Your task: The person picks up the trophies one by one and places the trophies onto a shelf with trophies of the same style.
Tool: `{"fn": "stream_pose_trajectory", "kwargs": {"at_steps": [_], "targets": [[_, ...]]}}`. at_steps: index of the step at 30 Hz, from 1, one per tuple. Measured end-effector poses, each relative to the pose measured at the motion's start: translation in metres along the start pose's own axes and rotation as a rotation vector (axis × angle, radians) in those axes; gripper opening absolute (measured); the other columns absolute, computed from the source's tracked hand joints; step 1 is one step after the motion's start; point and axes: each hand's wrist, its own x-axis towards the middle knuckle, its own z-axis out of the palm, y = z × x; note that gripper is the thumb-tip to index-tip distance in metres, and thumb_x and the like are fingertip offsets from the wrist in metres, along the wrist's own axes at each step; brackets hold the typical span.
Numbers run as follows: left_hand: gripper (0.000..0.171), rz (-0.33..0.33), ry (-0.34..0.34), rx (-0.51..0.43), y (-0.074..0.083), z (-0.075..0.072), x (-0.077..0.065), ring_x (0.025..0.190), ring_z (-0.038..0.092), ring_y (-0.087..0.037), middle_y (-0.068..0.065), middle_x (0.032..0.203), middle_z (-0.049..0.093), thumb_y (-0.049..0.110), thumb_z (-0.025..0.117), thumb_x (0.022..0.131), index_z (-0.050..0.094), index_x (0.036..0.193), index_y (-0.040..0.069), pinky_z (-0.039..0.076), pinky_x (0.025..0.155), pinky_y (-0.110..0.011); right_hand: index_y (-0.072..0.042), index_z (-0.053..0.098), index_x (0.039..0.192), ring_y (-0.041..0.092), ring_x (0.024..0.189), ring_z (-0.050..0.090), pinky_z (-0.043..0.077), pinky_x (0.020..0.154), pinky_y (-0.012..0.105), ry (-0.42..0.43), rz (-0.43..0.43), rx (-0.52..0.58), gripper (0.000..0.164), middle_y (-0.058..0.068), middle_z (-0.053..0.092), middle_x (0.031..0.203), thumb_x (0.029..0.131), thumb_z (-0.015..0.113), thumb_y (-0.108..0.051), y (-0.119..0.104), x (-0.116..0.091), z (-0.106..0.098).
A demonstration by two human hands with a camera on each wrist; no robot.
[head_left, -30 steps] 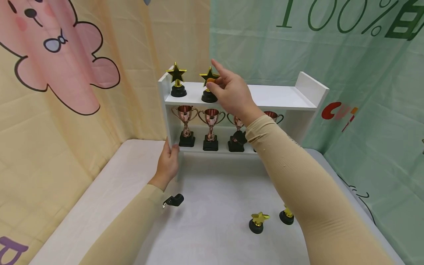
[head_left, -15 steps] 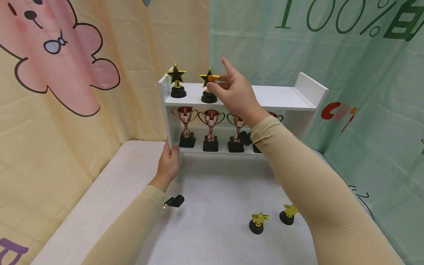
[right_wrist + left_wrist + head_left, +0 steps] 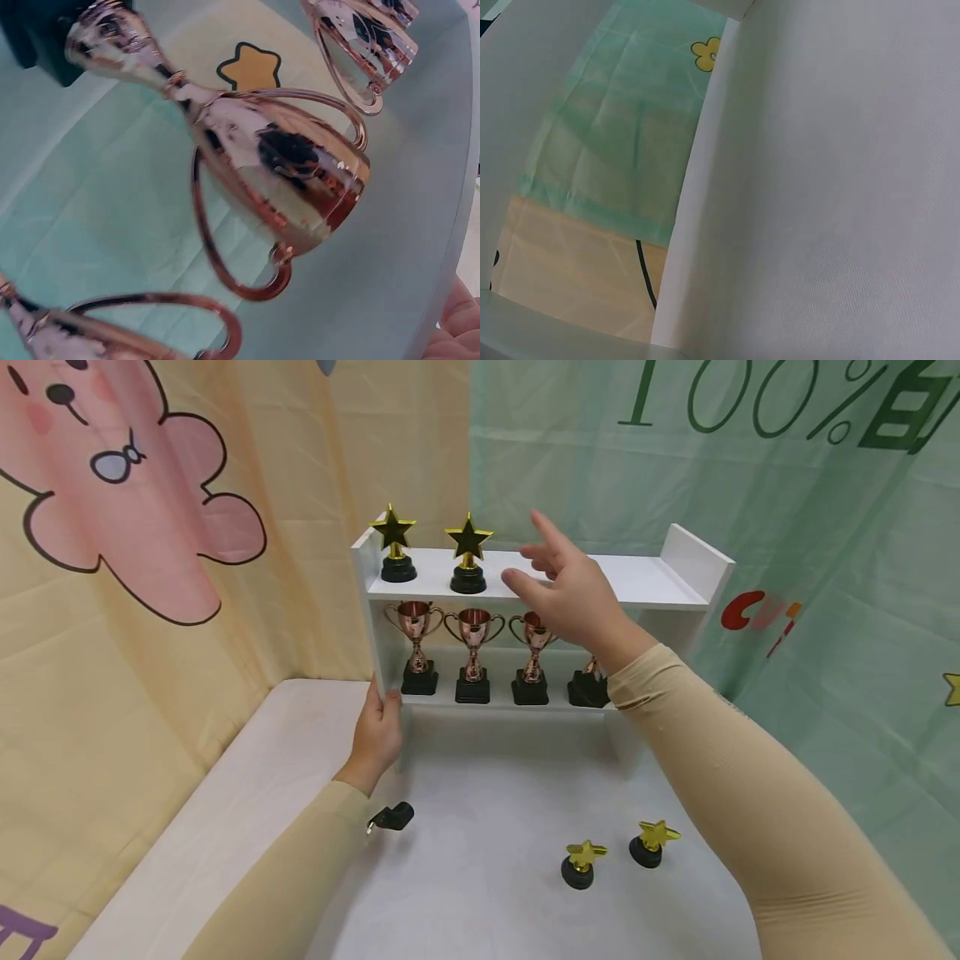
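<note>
Right hand now off the second star trophy, fingers spread, holding nothing, drawn back right. Trophy upright on the top shelf beside the first. Left hand still gripping the shelf's side panel.

Both arms wear long, close-fitting beige sleeves of a smooth, slightly stretchy knit fabric that run from the lower edge of the head view up to the wrists, each ending in a plain hemmed cuff. The left hand and the right hand are bare beyond those cuffs, with no gloves, rings or watch visible. The right sleeve shows fine ribbing and soft creases near its cuff, and a faint line of small marks runs along its outer side, too small to read.
</note>
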Motion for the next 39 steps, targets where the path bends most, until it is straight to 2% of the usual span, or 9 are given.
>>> {"fn": "stream_pose_trajectory", "kwargs": {"at_steps": [8, 10, 12, 15, 17, 19, 22, 32, 39], "targets": [[0.057, 0.006, 0.002, -0.002, -0.001, 0.000, 0.000, 0.154, 0.038, -0.039, -0.016, 0.169, 0.035, 0.030, 0.033, 0.115, 0.018, 0.170, 0.025, 0.032, 0.124, -0.062, -0.027, 0.020, 0.170, 0.028, 0.147, 0.052, 0.043, 0.118, 0.051, 0.037, -0.068, -0.156, 0.084, 0.007, 0.055, 0.158, 0.102, 0.066, -0.046, 0.014, -0.024, -0.007], [0.057, 0.006, 0.003, -0.002, -0.001, 0.000, 0.000, 0.154, 0.037, -0.039, -0.016, 0.169, 0.035, 0.030, 0.032, 0.115, 0.018, 0.170, 0.025, 0.031, 0.124, -0.062, -0.025, 0.022, 0.170, 0.033, 0.131, 0.064, 0.047, 0.112, 0.049, 0.048, -0.091, -0.197, 0.083, 0.007, 0.055, 0.159, 0.103, 0.067, -0.043, 0.016, -0.030, -0.009], [0.057, 0.009, 0.004, -0.003, -0.001, 0.000, 0.000, 0.155, 0.037, -0.039, -0.016, 0.169, 0.035, 0.030, 0.032, 0.115, 0.018, 0.170, 0.025, 0.031, 0.125, -0.062, -0.022, 0.023, 0.169, 0.036, 0.096, 0.072, 0.052, 0.097, 0.045, 0.052, -0.112, -0.236, 0.082, 0.007, 0.054, 0.160, 0.103, 0.067, -0.041, 0.018, -0.037, -0.010], [0.057, 0.015, 0.004, -0.007, -0.001, 0.000, 0.000, 0.155, 0.036, -0.038, -0.015, 0.169, 0.034, 0.030, 0.032, 0.115, 0.018, 0.170, 0.025, 0.030, 0.125, -0.062, -0.020, 0.025, 0.169, 0.035, 0.056, 0.049, 0.048, 0.073, 0.041, 0.044, -0.140, -0.306, 0.081, 0.008, 0.052, 0.161, 0.103, 0.068, -0.039, 0.019, -0.048, -0.010], [0.057, 0.019, 0.005, -0.008, -0.001, 0.000, 0.001, 0.155, 0.036, -0.039, -0.016, 0.169, 0.034, 0.030, 0.033, 0.115, 0.018, 0.170, 0.024, 0.031, 0.125, -0.061, -0.017, 0.027, 0.168, 0.034, 0.066, 0.060, 0.054, 0.079, 0.042, 0.033, -0.167, -0.350, 0.082, 0.010, 0.051, 0.162, 0.102, 0.070, -0.038, 0.021, -0.055, -0.010], [0.057, 0.018, 0.003, -0.007, -0.001, 0.000, 0.001, 0.155, 0.036, -0.039, -0.016, 0.170, 0.033, 0.030, 0.033, 0.115, 0.018, 0.170, 0.024, 0.031, 0.124, -0.062, -0.014, 0.029, 0.168, 0.034, 0.101, 0.071, 0.055, 0.100, 0.046, 0.017, -0.191, -0.390, 0.082, 0.012, 0.047, 0.164, 0.101, 0.071, -0.038, 0.022, -0.062, -0.010], [0.056, 0.016, 0.004, -0.003, -0.001, 0.000, 0.000, 0.155, 0.036, -0.039, -0.016, 0.169, 0.034, 0.030, 0.033, 0.115, 0.018, 0.170, 0.024, 0.032, 0.124, -0.062, -0.009, 0.033, 0.165, 0.036, 0.153, 0.043, 0.036, 0.124, 0.056, -0.009, -0.219, -0.442, 0.081, 0.014, 0.044, 0.166, 0.100, 0.073, -0.037, 0.025, -0.072, -0.008], [0.057, 0.013, 0.003, -0.007, 0.002, 0.000, 0.000, 0.155, 0.036, -0.038, -0.016, 0.169, 0.034, 0.028, 0.033, 0.115, 0.018, 0.170, 0.023, 0.031, 0.125, -0.061, -0.009, 0.043, 0.161, 0.042, 0.159, 0.027, 0.025, 0.127, 0.063, -0.111, -0.263, -0.541, 0.077, 0.017, 0.039, 0.168, 0.098, 0.075, -0.039, 0.037, -0.101, 0.000], [0.056, 0.022, 0.006, -0.004, 0.000, 0.000, 0.000, 0.155, 0.036, -0.040, -0.017, 0.169, 0.034, 0.027, 0.032, 0.115, 0.018, 0.170, 0.022, 0.030, 0.125, -0.062, -0.012, 0.043, 0.162, 0.044, 0.162, 0.017, 0.019, 0.128, 0.064, -0.185, -0.237, -0.617, 0.078, 0.017, 0.028, 0.173, 0.098, 0.073, -0.045, 0.044, -0.115, 0.007]]}}
